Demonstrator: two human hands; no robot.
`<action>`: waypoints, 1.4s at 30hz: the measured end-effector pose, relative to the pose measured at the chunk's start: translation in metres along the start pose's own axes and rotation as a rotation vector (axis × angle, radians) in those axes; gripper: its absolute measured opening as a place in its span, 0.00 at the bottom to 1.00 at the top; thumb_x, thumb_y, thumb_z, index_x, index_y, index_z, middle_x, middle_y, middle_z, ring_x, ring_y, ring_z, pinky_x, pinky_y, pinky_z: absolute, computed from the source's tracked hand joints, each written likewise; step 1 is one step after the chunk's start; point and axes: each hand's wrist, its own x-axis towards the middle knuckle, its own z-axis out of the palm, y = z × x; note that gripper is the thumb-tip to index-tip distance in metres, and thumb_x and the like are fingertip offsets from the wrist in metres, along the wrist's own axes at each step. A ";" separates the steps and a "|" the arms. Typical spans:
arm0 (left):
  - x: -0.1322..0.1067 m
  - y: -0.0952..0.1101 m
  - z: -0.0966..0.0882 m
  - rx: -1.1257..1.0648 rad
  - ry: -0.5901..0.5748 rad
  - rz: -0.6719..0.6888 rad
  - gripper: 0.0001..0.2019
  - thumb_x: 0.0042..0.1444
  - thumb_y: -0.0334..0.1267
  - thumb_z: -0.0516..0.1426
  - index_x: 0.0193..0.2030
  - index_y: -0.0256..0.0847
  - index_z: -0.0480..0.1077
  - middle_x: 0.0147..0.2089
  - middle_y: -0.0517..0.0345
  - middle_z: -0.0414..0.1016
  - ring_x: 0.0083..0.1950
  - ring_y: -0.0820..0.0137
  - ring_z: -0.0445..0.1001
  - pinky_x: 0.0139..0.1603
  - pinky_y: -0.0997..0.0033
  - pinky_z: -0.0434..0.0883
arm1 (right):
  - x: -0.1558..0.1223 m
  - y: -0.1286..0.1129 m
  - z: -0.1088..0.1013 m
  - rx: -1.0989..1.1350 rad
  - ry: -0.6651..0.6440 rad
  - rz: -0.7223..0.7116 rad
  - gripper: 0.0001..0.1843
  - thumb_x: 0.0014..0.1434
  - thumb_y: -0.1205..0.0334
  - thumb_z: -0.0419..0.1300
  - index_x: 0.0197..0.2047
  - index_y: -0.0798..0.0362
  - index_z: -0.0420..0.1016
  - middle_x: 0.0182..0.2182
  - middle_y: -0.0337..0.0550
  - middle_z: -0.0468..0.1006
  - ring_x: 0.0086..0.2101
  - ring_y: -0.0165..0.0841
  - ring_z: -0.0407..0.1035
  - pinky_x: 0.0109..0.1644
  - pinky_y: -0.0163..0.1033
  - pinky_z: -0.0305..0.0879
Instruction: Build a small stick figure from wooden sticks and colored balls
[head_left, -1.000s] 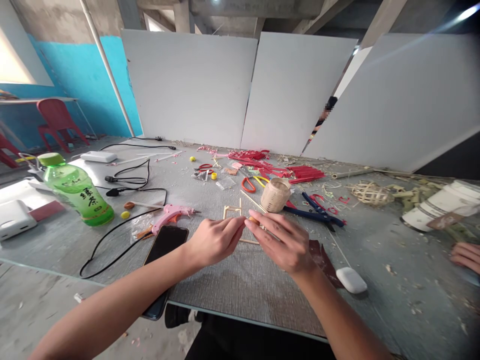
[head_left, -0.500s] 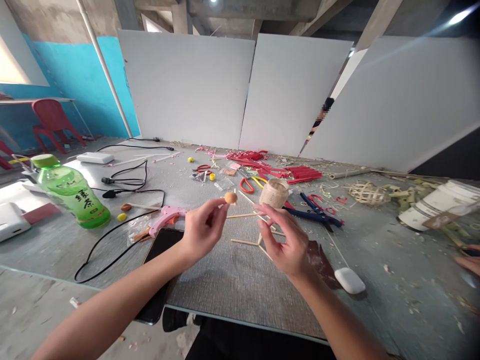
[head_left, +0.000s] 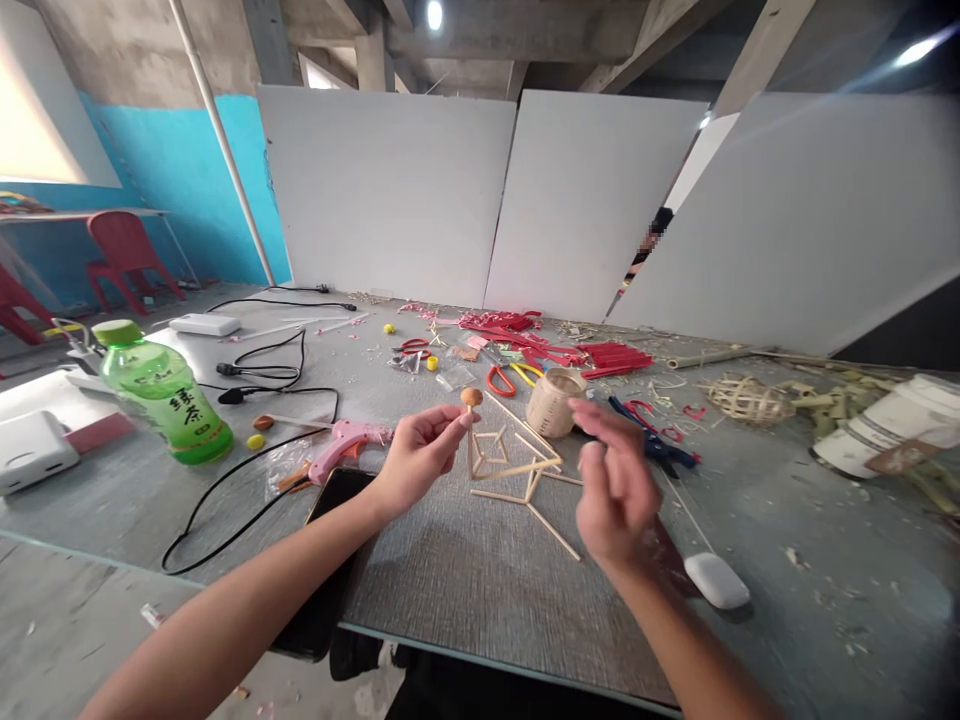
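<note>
My left hand [head_left: 427, 450] pinches a thin wooden stick topped by a small orange-brown ball [head_left: 471, 397]. That stick appears joined to a frame of thin wooden sticks [head_left: 525, 468], which reaches right over the table. Exactly where the frame meets the tabletop is hard to tell. Right of the frame, my right hand [head_left: 619, 475] hangs with bent, parted fingers and nothing visible in them. Just behind it stands a pale tan cylindrical cup [head_left: 555, 402]. Dark blue-handled cutters [head_left: 664, 450] lie partly hidden by this hand.
A pink glue gun [head_left: 346, 445], a black phone [head_left: 319, 600] and a green tea bottle [head_left: 169, 400] are on the left. Red strips [head_left: 611, 358] and orange-handled pliers [head_left: 500, 380] lie farther back. Right are a white case [head_left: 718, 580] and a tilted white bucket [head_left: 885, 430].
My right hand has drawn away from the sticks to the right. My left hand has shifted slightly right, still pinching the stick with the ball, and more of the stick frame shows.
</note>
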 end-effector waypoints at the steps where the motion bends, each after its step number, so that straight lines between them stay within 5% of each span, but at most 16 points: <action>1: 0.000 0.000 0.000 -0.018 -0.043 -0.023 0.26 0.57 0.61 0.66 0.42 0.35 0.75 0.19 0.73 0.52 0.19 0.82 0.48 0.20 0.78 0.45 | 0.002 0.005 -0.001 0.106 0.029 0.112 0.14 0.73 0.61 0.54 0.55 0.44 0.79 0.48 0.46 0.83 0.48 0.41 0.78 0.51 0.52 0.75; 4: -0.002 -0.001 0.001 -0.081 -0.191 -0.132 0.23 0.58 0.58 0.66 0.38 0.36 0.73 0.18 0.74 0.49 0.19 0.82 0.44 0.21 0.76 0.42 | 0.006 0.020 0.000 0.368 -0.082 0.388 0.13 0.74 0.55 0.55 0.51 0.46 0.80 0.38 0.43 0.84 0.33 0.34 0.77 0.33 0.40 0.73; 7: -0.005 -0.004 0.002 -0.102 -0.317 -0.248 0.22 0.58 0.56 0.67 0.38 0.35 0.74 0.19 0.73 0.48 0.20 0.81 0.42 0.22 0.75 0.40 | 0.001 0.023 0.004 0.437 -0.297 0.466 0.13 0.70 0.53 0.62 0.54 0.45 0.80 0.39 0.42 0.85 0.32 0.31 0.77 0.32 0.37 0.74; 12: -0.010 -0.008 0.008 -0.071 -0.380 -0.320 0.21 0.57 0.55 0.67 0.37 0.35 0.74 0.21 0.72 0.49 0.22 0.80 0.43 0.23 0.74 0.41 | -0.007 0.009 0.010 0.350 -0.413 0.388 0.15 0.67 0.54 0.66 0.55 0.43 0.82 0.44 0.43 0.86 0.39 0.32 0.79 0.41 0.39 0.77; 22: -0.014 -0.006 0.012 -0.033 -0.400 -0.322 0.22 0.54 0.57 0.68 0.35 0.36 0.74 0.21 0.71 0.53 0.22 0.79 0.45 0.23 0.74 0.44 | -0.005 -0.001 0.012 0.171 -0.385 0.122 0.09 0.65 0.64 0.67 0.48 0.46 0.83 0.39 0.40 0.85 0.32 0.30 0.76 0.36 0.39 0.75; 27: -0.014 -0.006 0.012 -0.026 -0.415 -0.307 0.21 0.55 0.55 0.68 0.33 0.36 0.74 0.21 0.71 0.53 0.22 0.80 0.46 0.23 0.74 0.44 | -0.008 -0.001 0.012 0.159 -0.406 0.139 0.07 0.65 0.62 0.67 0.47 0.46 0.83 0.38 0.39 0.84 0.33 0.31 0.76 0.39 0.40 0.76; 35: -0.012 -0.002 0.004 -0.153 -0.467 -0.388 0.19 0.56 0.52 0.69 0.34 0.37 0.74 0.21 0.72 0.48 0.22 0.80 0.42 0.24 0.74 0.41 | -0.003 0.006 0.006 0.420 -0.509 0.357 0.18 0.71 0.48 0.59 0.58 0.44 0.80 0.47 0.47 0.86 0.40 0.34 0.81 0.41 0.41 0.79; 42: -0.012 -0.003 0.002 -0.204 -0.538 -0.411 0.17 0.57 0.50 0.68 0.34 0.37 0.73 0.22 0.72 0.45 0.23 0.80 0.40 0.23 0.74 0.38 | -0.002 -0.003 0.003 0.296 -0.534 0.082 0.22 0.69 0.59 0.63 0.65 0.40 0.74 0.52 0.45 0.84 0.47 0.36 0.79 0.51 0.48 0.78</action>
